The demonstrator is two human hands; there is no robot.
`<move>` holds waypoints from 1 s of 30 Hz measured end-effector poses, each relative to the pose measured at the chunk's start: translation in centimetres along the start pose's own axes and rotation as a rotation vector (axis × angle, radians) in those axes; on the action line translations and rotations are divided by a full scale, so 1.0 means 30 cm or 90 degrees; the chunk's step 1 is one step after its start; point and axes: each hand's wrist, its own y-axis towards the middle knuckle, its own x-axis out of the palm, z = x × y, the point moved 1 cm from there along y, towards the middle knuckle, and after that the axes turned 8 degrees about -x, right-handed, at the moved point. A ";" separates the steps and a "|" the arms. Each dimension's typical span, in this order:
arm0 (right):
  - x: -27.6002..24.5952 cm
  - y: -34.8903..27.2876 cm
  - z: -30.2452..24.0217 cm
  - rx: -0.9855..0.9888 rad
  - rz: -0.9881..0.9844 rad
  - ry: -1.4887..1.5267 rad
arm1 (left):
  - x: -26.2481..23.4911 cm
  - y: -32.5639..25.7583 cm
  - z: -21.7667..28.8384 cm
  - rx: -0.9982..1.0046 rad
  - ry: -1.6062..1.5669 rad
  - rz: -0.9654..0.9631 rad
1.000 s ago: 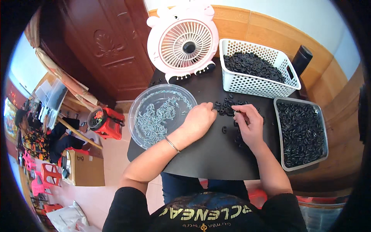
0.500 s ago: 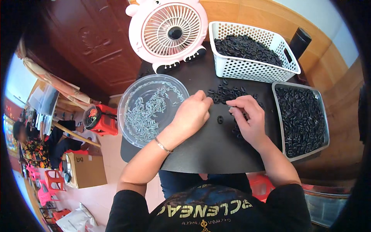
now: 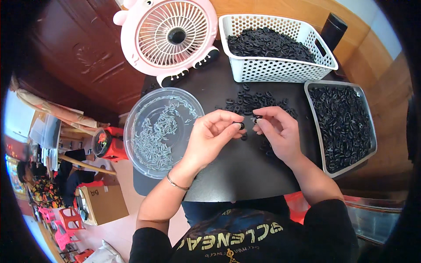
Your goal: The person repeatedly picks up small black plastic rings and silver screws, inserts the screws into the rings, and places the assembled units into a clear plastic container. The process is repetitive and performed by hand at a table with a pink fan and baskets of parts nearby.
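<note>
- We hold our two hands up over the middle of the dark table (image 3: 245, 175), fingertips almost meeting.
- Our left hand (image 3: 212, 136) pinches a small black ring (image 3: 239, 125) between thumb and first finger. The fingers are closed on it.
- Our right hand (image 3: 276, 131) pinches another small black piece (image 3: 256, 118) the same way, closed tight on it.
- The two little pieces sit side by side, very near each other, the left one just left of the right one. They are too small for us to tell which way they point.
- A loose pile of black rings (image 3: 252, 101) lies on the table just behind our fingers. Both hands are about as near to it.
- The clear bowl (image 3: 131, 127) stands left of our left hand. It holds many thin silver pins (image 3: 160, 131).
- The white basket (image 3: 280, 68) stands at the back right, full of black rings.
- The grey tray (image 3: 315, 131) stands right of our right hand, also full of black rings.
- A pink fan (image 3: 169, 35) stands at the back, between bowl and basket.
</note>
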 end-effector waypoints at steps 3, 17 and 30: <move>-0.003 0.000 0.002 0.021 -0.028 0.001 | -0.004 0.005 -0.019 0.036 -0.036 -0.011; 0.011 -0.009 0.006 0.024 -0.074 0.029 | -0.009 0.009 -0.044 -0.007 -0.071 -0.052; 0.016 -0.010 0.006 0.010 -0.073 0.004 | -0.008 0.012 -0.044 -0.015 -0.136 -0.055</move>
